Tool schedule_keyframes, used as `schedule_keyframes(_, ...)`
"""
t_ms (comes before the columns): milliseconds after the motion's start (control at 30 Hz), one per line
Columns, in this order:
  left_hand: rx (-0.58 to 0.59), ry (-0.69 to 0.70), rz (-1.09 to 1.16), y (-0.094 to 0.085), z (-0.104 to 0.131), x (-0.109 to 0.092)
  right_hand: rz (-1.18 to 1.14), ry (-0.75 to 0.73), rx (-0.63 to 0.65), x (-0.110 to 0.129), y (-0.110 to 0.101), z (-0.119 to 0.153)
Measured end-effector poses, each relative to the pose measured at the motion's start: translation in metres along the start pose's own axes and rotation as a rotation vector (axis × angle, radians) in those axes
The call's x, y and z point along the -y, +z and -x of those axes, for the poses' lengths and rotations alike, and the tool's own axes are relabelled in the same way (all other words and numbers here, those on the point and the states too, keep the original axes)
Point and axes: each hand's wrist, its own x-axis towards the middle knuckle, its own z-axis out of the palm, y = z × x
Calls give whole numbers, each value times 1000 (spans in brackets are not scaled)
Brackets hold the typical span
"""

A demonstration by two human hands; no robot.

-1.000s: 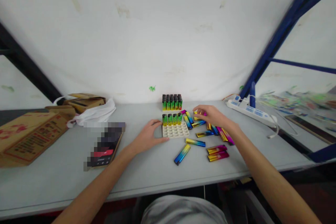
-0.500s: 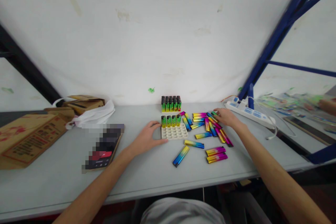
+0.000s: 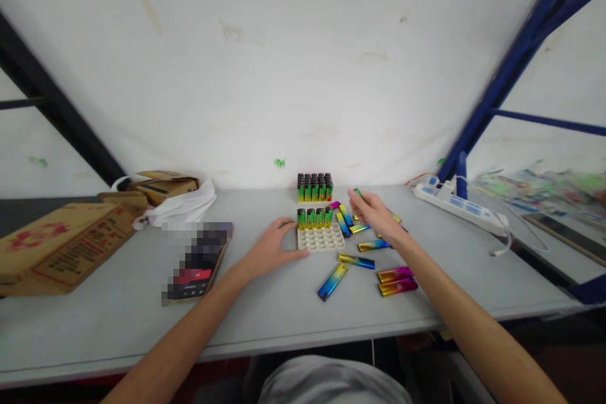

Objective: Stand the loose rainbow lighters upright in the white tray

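Note:
A white tray with round holes (image 3: 322, 240) lies in front of me, its back row filled with upright green-yellow lighters (image 3: 315, 218). My left hand (image 3: 274, 249) rests at the tray's left side, thumb and fingers spread around its edge. Raised above the loose lighters, my right hand (image 3: 372, 209) pinches a green lighter (image 3: 357, 192). Behind the tray stands a full block of green lighters with black tops (image 3: 315, 188). Blue-yellow lighters (image 3: 332, 282) and pink-yellow lighters (image 3: 398, 287) lie scattered right of and before the tray; my right hand hides some.
A phone (image 3: 201, 265), a white plastic bag (image 3: 182, 207) and cardboard boxes (image 3: 61, 246) are on the left. A white power strip (image 3: 459, 207) with cables lies at the right, beside a blue metal frame (image 3: 492, 88). The table's front edge (image 3: 303, 342) runs below my arms.
My right hand has lifted from the pile and moved left towards the tray with a green lighter. My left hand stays by the tray. The view has shifted slightly.

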Motion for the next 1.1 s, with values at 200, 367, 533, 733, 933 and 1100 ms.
schedule_keyframes(200, 1, 4, 14, 0, 1, -2, 297, -57, -185, -2, 35, -3)
schedule_keyframes(367, -8, 16, 21, -1, 0, -4, 319, -147, -134, -14, 42, 0)
schedule_keyframes(533, -14, 19, 28, -1, 0, -7, 275, -168, -69, -14, 36, 5)
schedule_keyframes(733, -18, 35, 24, 1, 0, -3, 438, -335, 24, -10, 13, 2)
schedule_keyframes(933, -14, 22, 18, 1, 0, -3, 624, -361, -23, -12, 3, -6)
schedule_keyframes(1100, -8, 18, 9, 0, 1, -5, 568, -288, 115, -11, 2, -5)
